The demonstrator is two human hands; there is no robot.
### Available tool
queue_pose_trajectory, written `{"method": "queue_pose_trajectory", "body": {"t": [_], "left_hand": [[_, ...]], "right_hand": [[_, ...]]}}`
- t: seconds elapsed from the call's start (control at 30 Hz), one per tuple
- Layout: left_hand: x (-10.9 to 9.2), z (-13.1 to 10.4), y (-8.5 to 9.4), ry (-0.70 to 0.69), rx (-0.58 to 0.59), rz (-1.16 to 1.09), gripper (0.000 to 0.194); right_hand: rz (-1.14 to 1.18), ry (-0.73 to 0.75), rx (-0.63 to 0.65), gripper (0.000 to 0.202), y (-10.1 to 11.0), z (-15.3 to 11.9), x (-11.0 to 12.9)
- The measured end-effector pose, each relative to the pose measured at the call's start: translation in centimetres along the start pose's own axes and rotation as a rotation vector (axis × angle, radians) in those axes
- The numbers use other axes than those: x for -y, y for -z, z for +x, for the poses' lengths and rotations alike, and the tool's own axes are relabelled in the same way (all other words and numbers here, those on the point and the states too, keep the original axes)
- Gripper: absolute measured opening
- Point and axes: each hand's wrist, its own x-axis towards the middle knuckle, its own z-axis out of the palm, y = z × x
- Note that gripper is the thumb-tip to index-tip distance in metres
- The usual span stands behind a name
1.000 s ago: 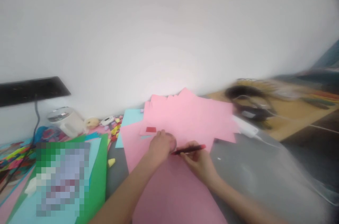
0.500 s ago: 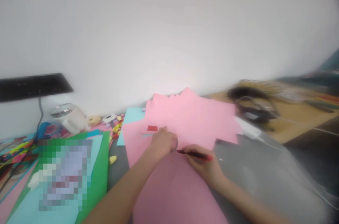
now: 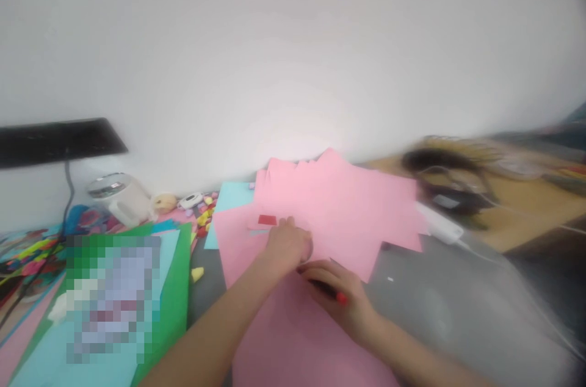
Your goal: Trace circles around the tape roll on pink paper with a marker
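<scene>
Grey desktop is carrying a large pink paper sheet; left hand fingers are pressing it flat, while right hand fingers are pinching a red pen, its tip just beside the left fingertips; no marks are showing yet.

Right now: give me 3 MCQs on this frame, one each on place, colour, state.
1. Where is the green sheet relative to the hands?
A. left
B. right
C. beyond them

2. What colour is the sheet under the hands?
A. blue
B. pink
C. yellow

3. What is the right hand doing?
A. lying open
B. holding a pen
C. off the desk

Answers:
1. A, it lies at the frame's left.
2. B, pink paper shows around both hands.
3. B, its fingers wrap the red-ended pen beside the left hand.
</scene>
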Motion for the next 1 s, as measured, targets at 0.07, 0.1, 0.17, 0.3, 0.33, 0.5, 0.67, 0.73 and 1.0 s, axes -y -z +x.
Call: {"method": "queue_pose_trajectory", "body": {"t": [0.07, 0.1, 0.17, 0.3, 0.33, 0.5, 0.67, 0.73, 1.0], "left_hand": [[0.0, -0.3, 0.3, -0.006, 0.002, 0.006, 0.039], [-0.1, -0.4, 0.4, -0.010, 0.002, 0.008, 0.039], [-0.1, -0.7, 0.6, -0.021, -0.001, 0.010, 0.039], [-0.1, -0.9, 0.7, -0.019, -0.012, 0.003, 0.033], [-0.2, -0.9, 0.7, -0.013, -0.018, 0.000, 0.031], [-0.9, -1.1, 0.1, -0.011, -0.044, 0.008, 0.035], [-2.1, -1.0, -0.8, 0.041, -0.070, 0.030, 0.037], [-2.4, -0.8, -1.1, 0.057, -0.078, 0.026, 0.037], [-3.0, 0.5, -3.3, 0.170, -0.188, -0.103, 0.033]], "right_hand": [[-0.024, 0.046, -0.006, 0.018, -0.5, 0.4, 0.4], [-0.024, 0.057, -0.004, 0.018, -0.7, 0.5, 0.5], [0.019, 0.022, 0.004, 0.017, -0.8, 0.6, 0.6], [0.128, -0.267, -0.028, 0.010, 1.0, 1.2, -0.5], [0.138, -0.352, -0.062, 0.011, 1.8, 1.7, -1.0], [0.346, -0.559, -0.204, 0.028, 4.4, 7.0, -3.3], [0.377, -0.539, 0.018, 0.021, 2.2, 12.6, -3.2], [0.377, -0.529, 0.179, 0.017, 0.5, 13.7, -2.8], [0.091, -0.358, 0.861, 0.022, -3.0, 14.7, -2.0]]}}
